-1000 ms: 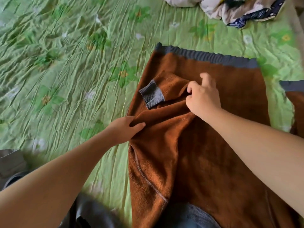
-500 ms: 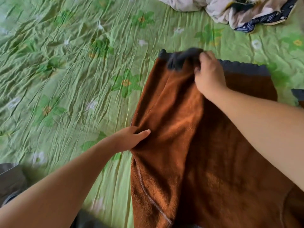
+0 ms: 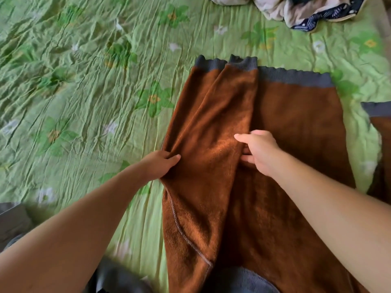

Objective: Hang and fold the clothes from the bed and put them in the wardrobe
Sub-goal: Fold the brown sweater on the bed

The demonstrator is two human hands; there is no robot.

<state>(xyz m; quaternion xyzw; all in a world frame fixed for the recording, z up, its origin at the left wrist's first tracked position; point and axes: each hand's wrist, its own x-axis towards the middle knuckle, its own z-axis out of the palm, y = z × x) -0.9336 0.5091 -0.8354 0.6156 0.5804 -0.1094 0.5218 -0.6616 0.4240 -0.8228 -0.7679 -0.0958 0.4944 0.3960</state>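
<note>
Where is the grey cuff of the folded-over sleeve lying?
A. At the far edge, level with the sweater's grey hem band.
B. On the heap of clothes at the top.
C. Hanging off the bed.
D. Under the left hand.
A: the grey cuff sits at the far end of the brown sweater, lined up with its grey hem band.

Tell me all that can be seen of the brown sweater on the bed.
The sweater is brown and fuzzy, fleece by its look, with a grey ribbed hem. It lies flat on the green flowered sheet, hem farthest. One sleeve is folded over the body, its grey cuff at the hem. The left hand pinches the folded left edge; the right hand holds the sleeve's inner edge.
</note>
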